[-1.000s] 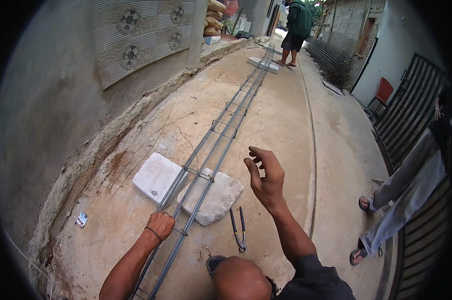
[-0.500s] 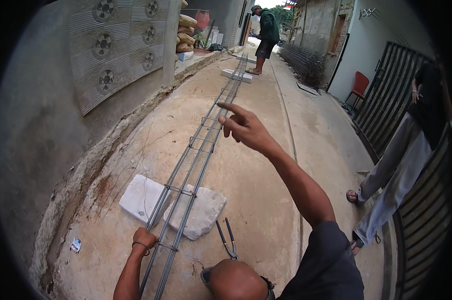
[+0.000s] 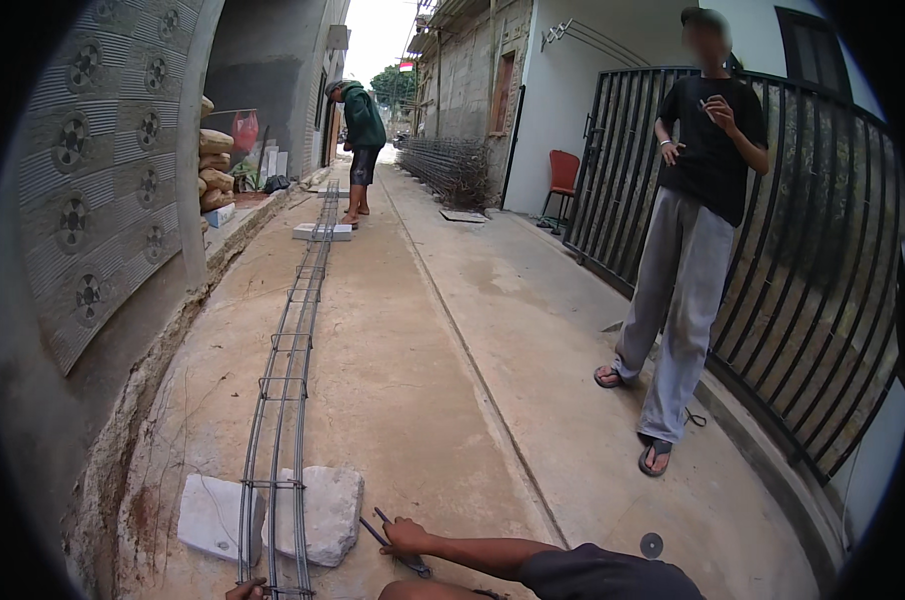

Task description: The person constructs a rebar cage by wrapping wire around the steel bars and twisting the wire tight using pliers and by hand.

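Observation:
A long rebar cage [image 3: 286, 360] runs away from me over two white blocks, the left squarish [image 3: 216, 515] and the right rougher [image 3: 328, 510]. My left hand [image 3: 248, 590], mostly cut off at the bottom edge, is closed on the cage's near bars. Beside the right block, my right hand [image 3: 403, 535] has its fingers on the handle of blue-handled pliers [image 3: 419, 566] lying on the concrete. Farther along, another pale block [image 3: 321, 232] sits under the cage.
A co-worker in green [image 3: 363, 130] bends beside the far end. A person in black [image 3: 708, 150] stands at right by a barred gate [image 3: 823, 300], holding a small object. A red chair [image 3: 563, 175], stacked sacks [image 3: 216, 165], a rebar pile [image 3: 443, 165] and patterned wall [image 3: 113, 200] line the alley.
My raised, pointing right hand has come down to the pliers. The view has tilted up and rightward, showing more of the standing person. My left hand stays on the cage.

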The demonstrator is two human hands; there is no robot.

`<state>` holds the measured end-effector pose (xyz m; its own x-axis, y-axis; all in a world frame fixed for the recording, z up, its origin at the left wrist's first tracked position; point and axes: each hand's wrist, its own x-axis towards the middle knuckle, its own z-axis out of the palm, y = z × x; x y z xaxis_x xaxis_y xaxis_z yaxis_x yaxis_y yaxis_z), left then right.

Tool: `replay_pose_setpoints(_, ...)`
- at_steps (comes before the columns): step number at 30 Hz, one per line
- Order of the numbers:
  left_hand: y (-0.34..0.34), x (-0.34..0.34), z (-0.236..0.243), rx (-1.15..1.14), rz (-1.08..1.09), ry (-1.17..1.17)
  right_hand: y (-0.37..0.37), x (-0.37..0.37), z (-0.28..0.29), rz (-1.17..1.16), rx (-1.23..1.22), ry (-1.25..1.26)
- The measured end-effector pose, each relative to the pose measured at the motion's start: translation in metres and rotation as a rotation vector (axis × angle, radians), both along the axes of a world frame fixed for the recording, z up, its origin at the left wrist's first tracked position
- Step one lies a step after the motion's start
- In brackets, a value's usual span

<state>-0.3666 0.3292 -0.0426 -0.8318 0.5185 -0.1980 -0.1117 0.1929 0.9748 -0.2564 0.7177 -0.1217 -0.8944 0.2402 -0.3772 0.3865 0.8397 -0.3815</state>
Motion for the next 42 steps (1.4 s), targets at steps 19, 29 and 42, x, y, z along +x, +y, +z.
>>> replay_pose_setpoints(19, 0.039, 0.021, -0.056, -0.488, 0.483, 0.770, -0.026, 0.003, -0.016, -0.266, 0.088, 0.097)
replay_pose_setpoints(29, 0.043, 0.000, -0.055, -0.704, 0.321, 1.012, -0.001, 0.008, -0.020, -0.343, 0.058, 0.051)
replay_pose_setpoints(42, 0.056, -0.009, -0.044, -0.489, 0.412, 0.947, -0.013, -0.003, -0.040, -0.298, 0.001, 0.157)
